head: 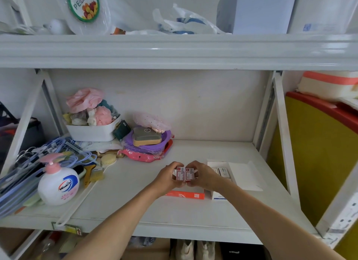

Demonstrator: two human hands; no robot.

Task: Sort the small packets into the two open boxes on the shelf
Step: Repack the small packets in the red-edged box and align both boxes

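White shelf (pixel 124 197), clutter piled at the left. Two hands meet at the middle: the left hand (pixel 168 179) grips one red-and-white packet (pixel 179 175), the right hand (pixel 203 175) grips a second packet (pixel 189 174), touching side by side above the orange box (pixel 186 195). Right of it, one white box (pixel 228 172) lies open, packets inside. One soap bottle (pixel 58 184) stands near left.

We see a white shelf (pixel 135 207) crowded at its left: a hand-wash bottle (pixel 58 184) near the front edge, hangers (pixel 29 170) beside it, and a white basket (pixel 93 131) far back. At the near centre lies an orange box (pixel 186 195); to its right sits an open white box (pixel 232 172) holding packets (pixel 222 171).
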